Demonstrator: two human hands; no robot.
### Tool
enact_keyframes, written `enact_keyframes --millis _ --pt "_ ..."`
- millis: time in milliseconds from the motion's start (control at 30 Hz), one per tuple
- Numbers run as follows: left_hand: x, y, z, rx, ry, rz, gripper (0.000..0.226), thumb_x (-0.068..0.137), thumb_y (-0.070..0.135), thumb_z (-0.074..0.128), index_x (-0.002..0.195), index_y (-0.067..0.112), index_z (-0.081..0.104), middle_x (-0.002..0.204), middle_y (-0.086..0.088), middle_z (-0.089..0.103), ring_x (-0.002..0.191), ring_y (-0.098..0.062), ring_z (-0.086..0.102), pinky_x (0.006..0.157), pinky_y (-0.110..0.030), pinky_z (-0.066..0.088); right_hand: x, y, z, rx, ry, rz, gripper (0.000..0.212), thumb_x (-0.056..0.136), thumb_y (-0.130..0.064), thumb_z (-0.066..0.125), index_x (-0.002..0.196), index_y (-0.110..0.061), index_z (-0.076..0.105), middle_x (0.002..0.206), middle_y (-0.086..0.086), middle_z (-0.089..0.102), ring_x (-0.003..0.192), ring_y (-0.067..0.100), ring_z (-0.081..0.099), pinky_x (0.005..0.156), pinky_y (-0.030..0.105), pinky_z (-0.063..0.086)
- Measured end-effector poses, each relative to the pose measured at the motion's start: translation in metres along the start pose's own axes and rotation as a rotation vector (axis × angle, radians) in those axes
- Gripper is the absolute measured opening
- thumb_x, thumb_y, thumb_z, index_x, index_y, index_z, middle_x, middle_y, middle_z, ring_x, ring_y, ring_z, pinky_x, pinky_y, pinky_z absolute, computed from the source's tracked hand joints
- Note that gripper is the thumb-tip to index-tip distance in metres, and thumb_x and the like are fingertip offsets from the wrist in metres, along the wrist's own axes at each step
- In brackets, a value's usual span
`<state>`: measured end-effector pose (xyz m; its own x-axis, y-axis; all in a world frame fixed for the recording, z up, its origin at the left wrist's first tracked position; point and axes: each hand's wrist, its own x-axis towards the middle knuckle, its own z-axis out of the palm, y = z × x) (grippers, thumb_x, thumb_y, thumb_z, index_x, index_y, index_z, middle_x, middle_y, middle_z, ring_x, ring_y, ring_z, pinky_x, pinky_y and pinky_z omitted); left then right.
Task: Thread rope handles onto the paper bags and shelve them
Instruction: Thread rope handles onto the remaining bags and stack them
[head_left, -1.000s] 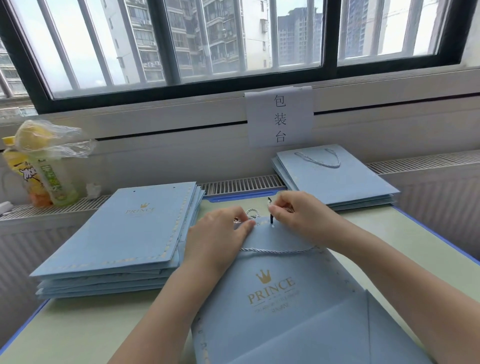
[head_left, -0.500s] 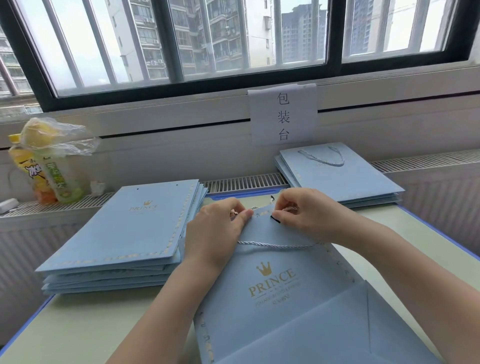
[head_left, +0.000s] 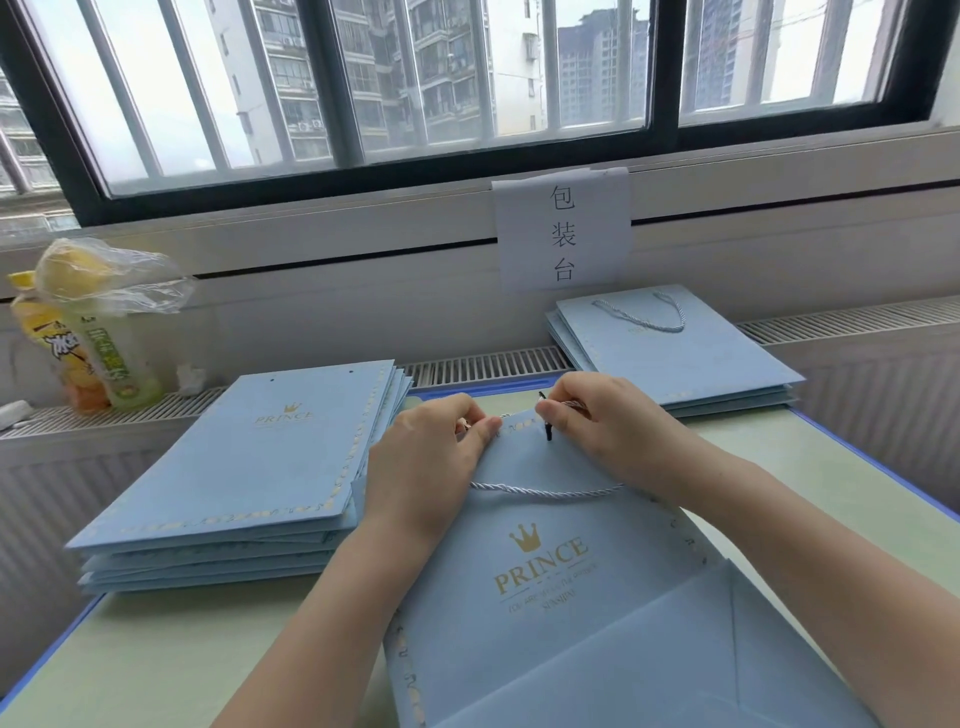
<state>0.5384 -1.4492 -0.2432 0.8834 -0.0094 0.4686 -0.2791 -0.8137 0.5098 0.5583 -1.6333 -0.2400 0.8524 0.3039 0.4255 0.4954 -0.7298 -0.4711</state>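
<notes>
Black rope tip (head_left: 549, 430) risen since earlier – two hands (head_left: 597, 431) pinching one bag (head_left: 545, 571), two stacks

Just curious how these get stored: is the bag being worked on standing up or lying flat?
Lying flat: the bag lies folded on the table, logo side up.

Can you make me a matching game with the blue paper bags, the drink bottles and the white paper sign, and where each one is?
Things:
1. stack of blue paper bags without handles
2. stack of blue paper bags with a rope handle on top
3. yellow and green drink bottles under a clear plastic bag
4. white paper sign with black writing

Places:
A. on the wall under the window
B. far left, on the radiator ledge
C. left of the hands
D. behind the right hand

Pairs: 1-C, 2-D, 3-B, 4-A
</notes>
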Motion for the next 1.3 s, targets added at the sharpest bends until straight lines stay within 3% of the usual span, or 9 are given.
enact_keyframes --millis 133,267,567,733,833,1033,1133,1300 --pt "0.0 0.001 -0.002 -0.021 0.015 0.007 0.017 0.09 0.043 0.057 0.077 0.032 0.057 0.075 0.01 0.061 0.082 -0.015 0.055 0.067 -0.029 0.038 0.0 -0.002 0.0 0.035 0.092 -0.035 0.022 0.097 -0.029 0.05 0.079 -0.018 0.057 0.072 -0.013 0.051 0.068 0.003 0.046 0.062 0.024 0.033" --pt "0.0 0.001 -0.001 -0.01 0.024 0.02 0.017 0.091 0.043 0.057 0.077 0.033 0.057 0.074 0.011 0.06 0.082 -0.015 0.055 0.066 -0.028 0.036 -0.001 -0.001 0.003 0.042 0.107 -0.05 0.024 0.096 -0.028 0.051 0.082 -0.012 0.061 0.073 -0.011 0.054 0.073 0.013 0.051 0.069 0.029 0.038" --pt "0.0 0.001 -0.001 -0.053 0.047 0.042 0.018 0.09 0.042 0.058 0.08 0.028 0.063 0.074 0.01 0.063 0.081 -0.016 0.056 0.066 -0.03 0.04 0.0 0.001 0.004 -0.054 0.234 -0.169 0.019 0.095 -0.017 0.055 0.081 -0.006 0.06 0.074 -0.007 0.051 0.073 0.018 0.047 0.07 0.035 0.038" --pt "-0.001 0.003 -0.001 -0.065 0.052 0.041 0.018 0.09 0.041 0.058 0.078 0.029 0.06 0.076 0.009 0.063 0.082 -0.016 0.056 0.068 -0.03 0.042 0.0 0.004 0.005 -0.183 0.234 -0.215 0.015 0.093 -0.023 0.058 0.083 -0.013 0.058 0.08 -0.006 0.053 0.076 0.018 0.045 0.072 0.034 0.033" --pt "-0.001 0.003 -0.001 -0.065 0.066 0.052 0.018 0.09 0.041 0.059 0.079 0.027 0.062 0.075 0.009 0.064 0.081 -0.016 0.056 0.069 -0.031 0.043 0.001 0.006 0.004 -0.167 0.201 -0.228 0.012 0.089 -0.026 0.063 0.083 -0.021 0.054 0.083 -0.004 0.057 0.08 0.017 0.046 0.074 0.036 0.039" --pt "-0.002 0.004 0.0 -0.078 0.091 0.076 0.018 0.089 0.04 0.06 0.079 0.025 0.064 0.072 0.01 0.062 0.078 -0.015 0.056 0.07 -0.032 0.044 0.002 0.009 0.001 -0.115 0.13 -0.17 0.017 0.09 -0.03 0.06 0.102 -0.017 0.059 0.104 -0.005 0.056 0.099 0.014 0.045 0.086 0.029 0.037" --pt "-0.002 0.004 0.002 -0.06 0.055 0.096 0.018 0.089 0.04 0.06 0.078 0.026 0.064 0.071 0.01 0.062 0.074 -0.013 0.056 0.067 -0.029 0.043 0.002 0.006 -0.002 0.032 0.061 -0.096 0.006 0.089 -0.024 0.063 0.09 -0.02 0.06 0.098 -0.001 0.058 0.09 0.012 0.053 0.079 0.018 0.038" --pt "0.001 0.0 0.005 -0.096 -0.04 0.131 0.02 0.087 0.044 0.061 0.075 0.028 0.063 0.063 0.01 0.057 0.065 -0.011 0.053 0.062 -0.03 0.042 0.002 0.003 -0.003 0.06 0.035 -0.069 0.011 0.085 -0.023 0.069 0.08 -0.023 0.059 0.089 0.0 0.054 0.076 0.004 0.049 0.068 0.007 0.034"
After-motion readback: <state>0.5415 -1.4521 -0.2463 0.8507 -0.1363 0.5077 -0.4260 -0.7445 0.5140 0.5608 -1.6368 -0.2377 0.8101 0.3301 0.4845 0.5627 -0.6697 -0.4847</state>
